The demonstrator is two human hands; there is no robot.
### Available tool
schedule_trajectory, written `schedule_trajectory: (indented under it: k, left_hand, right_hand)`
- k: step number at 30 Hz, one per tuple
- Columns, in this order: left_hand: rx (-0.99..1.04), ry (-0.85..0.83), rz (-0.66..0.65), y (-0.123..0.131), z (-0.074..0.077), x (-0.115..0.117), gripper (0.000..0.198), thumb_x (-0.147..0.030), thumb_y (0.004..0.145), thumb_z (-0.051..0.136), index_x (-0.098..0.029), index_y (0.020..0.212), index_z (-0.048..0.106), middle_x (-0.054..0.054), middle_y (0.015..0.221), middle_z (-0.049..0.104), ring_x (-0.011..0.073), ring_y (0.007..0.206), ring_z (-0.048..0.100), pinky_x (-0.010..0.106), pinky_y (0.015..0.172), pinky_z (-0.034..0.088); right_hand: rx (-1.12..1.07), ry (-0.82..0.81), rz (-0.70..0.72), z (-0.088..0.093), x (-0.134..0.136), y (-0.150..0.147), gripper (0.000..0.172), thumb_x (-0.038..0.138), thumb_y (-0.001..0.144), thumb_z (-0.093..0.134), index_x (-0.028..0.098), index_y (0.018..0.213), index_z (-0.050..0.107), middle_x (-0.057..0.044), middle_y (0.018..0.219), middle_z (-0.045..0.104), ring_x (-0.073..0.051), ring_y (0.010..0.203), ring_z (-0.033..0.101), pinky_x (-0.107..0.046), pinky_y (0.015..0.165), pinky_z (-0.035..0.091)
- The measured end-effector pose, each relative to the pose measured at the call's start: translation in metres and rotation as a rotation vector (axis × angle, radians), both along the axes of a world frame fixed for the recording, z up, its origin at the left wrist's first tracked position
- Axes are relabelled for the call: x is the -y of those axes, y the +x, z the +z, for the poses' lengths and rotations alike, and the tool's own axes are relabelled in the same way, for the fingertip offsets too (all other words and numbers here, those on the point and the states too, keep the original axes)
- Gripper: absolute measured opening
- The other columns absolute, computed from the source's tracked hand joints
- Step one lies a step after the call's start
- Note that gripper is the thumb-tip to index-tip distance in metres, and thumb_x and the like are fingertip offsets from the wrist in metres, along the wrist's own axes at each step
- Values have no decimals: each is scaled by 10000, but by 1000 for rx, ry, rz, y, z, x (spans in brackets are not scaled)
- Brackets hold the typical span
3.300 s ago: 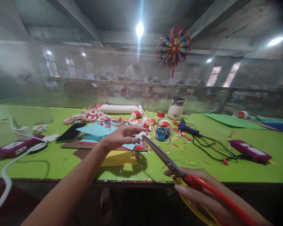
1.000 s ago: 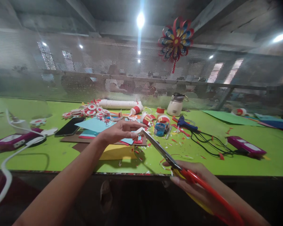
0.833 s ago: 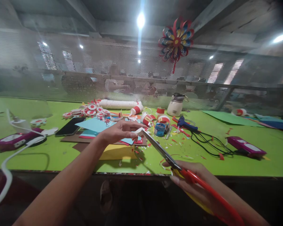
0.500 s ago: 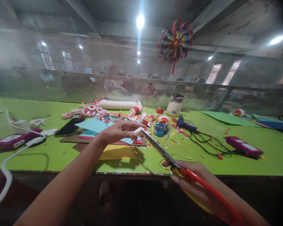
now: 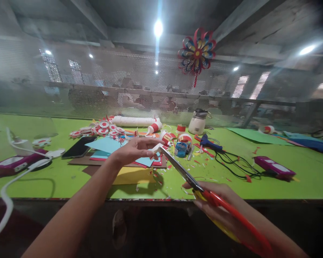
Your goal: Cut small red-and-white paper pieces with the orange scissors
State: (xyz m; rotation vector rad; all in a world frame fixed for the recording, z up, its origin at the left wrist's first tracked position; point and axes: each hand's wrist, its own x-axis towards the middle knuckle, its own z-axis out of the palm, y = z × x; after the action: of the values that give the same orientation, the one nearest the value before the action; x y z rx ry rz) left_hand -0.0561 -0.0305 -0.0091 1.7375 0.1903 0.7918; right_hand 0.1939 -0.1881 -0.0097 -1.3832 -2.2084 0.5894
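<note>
My left hand (image 5: 134, 150) reaches out over the green table (image 5: 307, 179) and pinches a small white paper piece (image 5: 156, 148) between thumb and fingers. My right hand (image 5: 218, 208), close to the table's near edge, grips big scissors (image 5: 183, 172) with red and yellow handles. Their long metal blades point up and left, and the tips meet the white piece at my left fingertips. Below my left hand lie stacked coloured paper sheets (image 5: 107, 145), blue, red, brown and yellow.
Red-and-white paper discs (image 5: 103, 126), a white roll (image 5: 134, 120), tape rolls (image 5: 183, 143), a white jar (image 5: 197, 123), a blue glue gun (image 5: 208, 142) with black cord, a black phone (image 5: 76, 147) and purple boxes (image 5: 274, 166) lie about. A mesh fence backs the table. A paper flower (image 5: 197, 53) hangs above.
Both hands keep their hold and the blades stay at the white piece. The view has drifted slightly; the hands sit a little lower and left in it.
</note>
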Motion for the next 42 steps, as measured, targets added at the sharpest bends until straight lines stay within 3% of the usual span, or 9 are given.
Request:
schedule_trajectory:
  k: [4,9,12,17,27,35,42]
  left_hand:
    - [82,-17,45,3,-1,-1,437,-209,682,670,-169,1104,561,118,1075,562,205,935,537,330,749,462]
    - [111,-34,113,8,-3,0,444,-164,676,679,-177,1091,521,123,1090,567,229,1013,524,360,795,450]
    - [127,-38,142,11,-3,1,450,-136,669,685,-189,1082,514,113,1066,585,215,996,538,346,787,451]
    - [146,-24,177,14,-4,1,563,-124,637,709,-198,1158,509,125,1129,567,208,1001,543,331,806,446]
    - [196,-44,148,17,-4,3,543,-127,657,698,-205,1165,525,117,1072,615,191,921,597,367,827,457]
    - [152,-47,164,18,-1,7,526,-116,630,714,-180,1122,538,118,1060,621,166,882,599,327,782,476]
    - [146,-29,188,18,-1,5,523,-123,610,726,-185,1103,564,109,1072,604,162,881,593,341,809,474]
  right_hand:
    - [-23,18,-22,-10,-4,-3,331,205,802,473,134,1106,582,-9,707,589,-120,572,521,-191,530,420]
    - [-32,105,-91,-21,-8,-11,233,182,790,429,137,933,608,4,640,544,-123,539,475,-204,492,392]
    - [-38,145,-117,-23,-8,-18,236,126,759,435,141,924,602,-20,702,597,-151,615,540,-230,579,437]
    - [-54,189,-116,-25,-8,-24,468,51,709,447,137,1160,534,-93,1008,643,-215,907,589,-297,790,460]
    - [-119,304,-142,-34,-8,-31,425,113,744,444,176,1149,556,-102,994,665,-223,874,628,-320,756,506]
    - [-97,188,-151,-23,-6,-35,406,213,779,500,164,1179,554,-132,1091,639,-252,972,602,-355,835,483]
    - [-72,193,-181,-25,-5,-34,423,225,770,526,186,1191,551,-105,1038,657,-258,971,603,-359,838,485]
